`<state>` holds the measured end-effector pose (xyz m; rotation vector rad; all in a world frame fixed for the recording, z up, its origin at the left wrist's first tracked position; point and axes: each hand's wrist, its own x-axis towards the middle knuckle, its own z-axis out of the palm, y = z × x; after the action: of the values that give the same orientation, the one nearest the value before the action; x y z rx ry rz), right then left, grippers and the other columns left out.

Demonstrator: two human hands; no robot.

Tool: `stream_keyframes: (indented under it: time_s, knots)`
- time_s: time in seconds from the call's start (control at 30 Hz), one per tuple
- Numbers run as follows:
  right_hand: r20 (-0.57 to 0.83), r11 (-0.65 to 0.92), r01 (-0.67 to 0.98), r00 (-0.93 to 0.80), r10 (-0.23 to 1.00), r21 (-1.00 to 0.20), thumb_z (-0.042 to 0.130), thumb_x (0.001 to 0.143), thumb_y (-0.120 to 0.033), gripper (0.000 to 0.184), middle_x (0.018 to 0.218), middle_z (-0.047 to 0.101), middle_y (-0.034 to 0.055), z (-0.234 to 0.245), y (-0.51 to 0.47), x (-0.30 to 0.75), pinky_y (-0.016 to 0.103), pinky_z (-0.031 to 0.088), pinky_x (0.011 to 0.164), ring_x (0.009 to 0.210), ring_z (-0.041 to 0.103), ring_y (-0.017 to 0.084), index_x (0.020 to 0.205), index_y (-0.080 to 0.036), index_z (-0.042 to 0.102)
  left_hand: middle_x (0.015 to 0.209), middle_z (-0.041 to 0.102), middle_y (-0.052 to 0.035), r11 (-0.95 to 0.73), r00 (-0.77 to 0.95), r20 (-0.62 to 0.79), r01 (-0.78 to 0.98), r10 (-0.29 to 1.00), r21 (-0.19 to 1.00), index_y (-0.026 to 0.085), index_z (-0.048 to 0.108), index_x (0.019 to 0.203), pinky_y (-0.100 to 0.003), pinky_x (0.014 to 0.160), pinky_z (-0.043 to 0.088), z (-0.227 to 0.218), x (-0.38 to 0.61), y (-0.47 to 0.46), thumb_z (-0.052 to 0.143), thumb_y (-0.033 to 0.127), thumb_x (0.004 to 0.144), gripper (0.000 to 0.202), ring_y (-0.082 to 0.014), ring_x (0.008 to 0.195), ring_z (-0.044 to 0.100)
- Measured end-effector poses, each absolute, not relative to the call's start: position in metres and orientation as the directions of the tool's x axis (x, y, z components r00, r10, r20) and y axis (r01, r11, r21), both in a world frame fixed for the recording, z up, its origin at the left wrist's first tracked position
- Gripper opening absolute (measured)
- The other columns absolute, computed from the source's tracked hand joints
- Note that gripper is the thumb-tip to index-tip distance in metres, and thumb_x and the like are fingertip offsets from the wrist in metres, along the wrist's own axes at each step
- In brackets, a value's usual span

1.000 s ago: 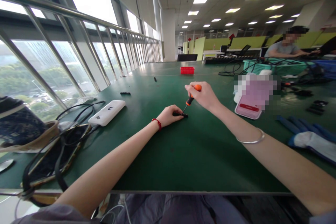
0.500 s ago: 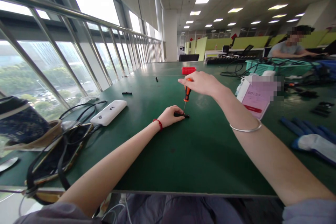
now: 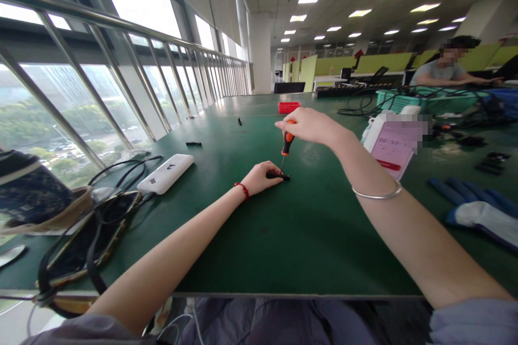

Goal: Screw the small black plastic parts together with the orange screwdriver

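Observation:
My left hand (image 3: pixel 263 177) rests on the green table (image 3: pixel 283 232) with its fingers pinched on a small black part (image 3: pixel 280 176). My right hand (image 3: pixel 309 125) grips the top of an orange and black screwdriver (image 3: pixel 287 145). The screwdriver stands nearly upright, and its thin tip comes down onto the black part. A red cord circles my left wrist and a silver bangle my right forearm.
A white power bank (image 3: pixel 165 173) with black cables lies at the left, beside a bag (image 3: pixel 32 194). A red tray (image 3: pixel 288 107) sits far back. A pink timer (image 3: pixel 390 146) stands right, blue gloves (image 3: pixel 473 210) lie nearer. Another person (image 3: pixel 445 70) sits at the far right.
My right hand rose and swung the screwdriver from a slant to nearly upright over the black part. My left hand stayed on the part.

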<state>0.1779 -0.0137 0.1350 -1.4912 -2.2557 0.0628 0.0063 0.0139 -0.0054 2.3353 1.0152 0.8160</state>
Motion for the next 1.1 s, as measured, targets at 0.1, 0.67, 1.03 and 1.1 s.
stream_keyframes:
  time_s: [0.1,0.67,1.03,1.1]
  knots:
    - [0.326,0.461,0.85,-0.374,0.868,-0.255,0.054,0.074,-0.034,0.018,0.079,0.063,0.004,0.137,-0.013,0.18,0.027,0.033,0.057,0.065,0.052,0.014,0.082,-0.02,0.062,0.087,0.062,-0.0053,-0.616,0.55,0.328,0.493,0.768,0.614,0.013,0.062,0.076,-0.028,0.076,0.049,-0.005,0.007,0.013,0.064,0.025,0.073,0.012,-0.0141,0.077,0.06]
    - [0.27,0.477,0.845,-0.413,0.87,-0.242,0.057,0.072,-0.043,0.024,0.079,0.064,0.0043,0.135,-0.016,0.175,0.027,0.032,0.055,0.064,0.053,0.015,0.082,-0.021,0.061,0.086,0.062,-0.0053,-0.617,0.549,0.332,0.488,0.767,0.618,0.013,0.062,0.076,-0.029,0.077,0.05,-0.005,0.007,0.013,0.064,0.024,0.072,0.012,-0.0144,0.076,0.059]
    - [0.344,0.469,0.862,-0.387,0.855,-0.195,0.051,0.076,-0.043,0.024,0.075,0.062,0.0035,0.133,-0.018,0.17,0.027,0.03,0.056,0.064,0.051,0.016,0.081,-0.021,0.058,0.085,0.062,-0.005,-0.622,0.548,0.34,0.486,0.764,0.614,0.013,0.062,0.074,-0.028,0.076,0.049,-0.005,0.008,0.013,0.064,0.023,0.072,0.011,-0.0136,0.075,0.058]
    - [0.358,0.446,0.871,-0.358,0.862,-0.205,0.044,0.081,-0.046,0.032,0.069,0.061,0.005,0.133,-0.018,0.17,0.028,0.03,0.056,0.063,0.051,0.016,0.07,-0.019,0.059,0.085,0.062,-0.0047,-0.621,0.544,0.341,0.492,0.767,0.611,0.013,0.062,0.074,-0.028,0.077,0.049,-0.005,0.008,0.013,0.064,0.023,0.072,0.011,-0.0134,0.075,0.058]
